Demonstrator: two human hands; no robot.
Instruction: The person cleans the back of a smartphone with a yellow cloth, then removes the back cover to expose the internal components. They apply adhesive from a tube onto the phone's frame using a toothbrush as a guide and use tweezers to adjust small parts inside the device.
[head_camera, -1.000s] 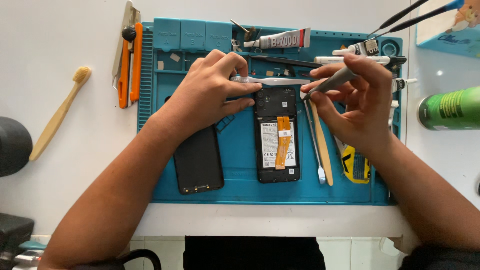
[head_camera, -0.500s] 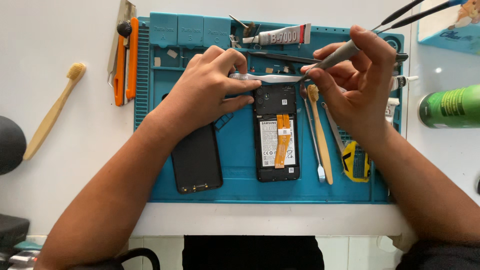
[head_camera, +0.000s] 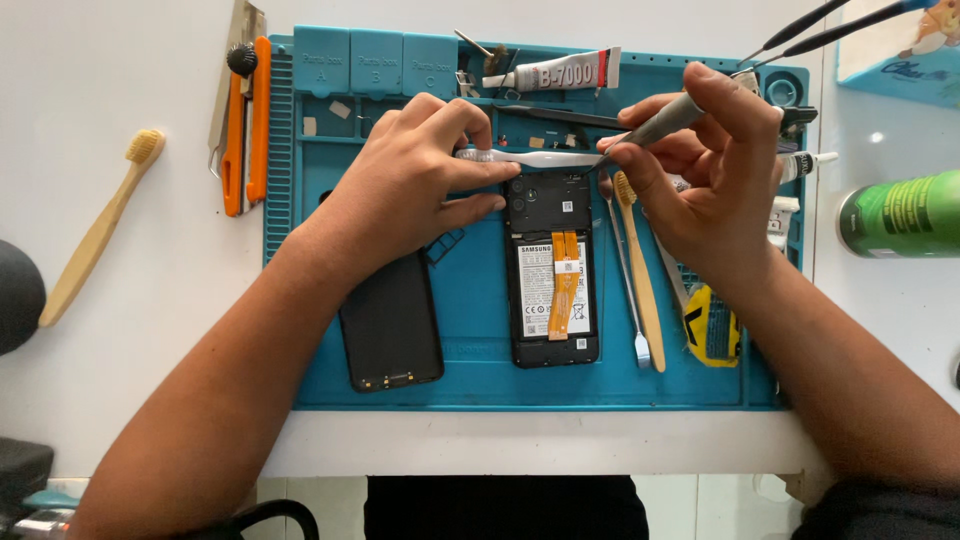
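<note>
Phone (head_camera: 553, 268), opened with its back removed, lies face down on the blue work mat (head_camera: 480, 330), just below both of our hands; its battery and an orange flex strip are exposed. Nearest to us, below and to the left of our left hand (head_camera: 420, 175), the detached black back cover (head_camera: 392, 322) rests on the mat beside the phone, partly under our left wrist. Below our right hand (head_camera: 705, 175), a bamboo toothbrush (head_camera: 640, 275) and a thin metal spudger (head_camera: 625, 280) lie side by side just right of the phone, with a yellow and black roll of tape (head_camera: 712, 325) further right.

Our left hand presses its fingers on the phone's upper left edge and pinches one end of a white plastic tool (head_camera: 530, 158), which lies across the top of the phone. Our right hand is closed around a grey-handled screwdriver (head_camera: 660, 122), held between thumb and fingers, its tip pointing down and left to the phone's upper right corner, close to the white tool's other end. We cannot tell whether the tip touches the phone.

Beyond both hands, a tube of adhesive (head_camera: 560, 72) lies along the mat's far edge. Far left of the left hand, an orange cutter (head_camera: 258, 120) and a second bamboo toothbrush (head_camera: 100, 230) rest on the white table (head_camera: 150, 350). Far right of the right hand lies a green can (head_camera: 900, 213).
</note>
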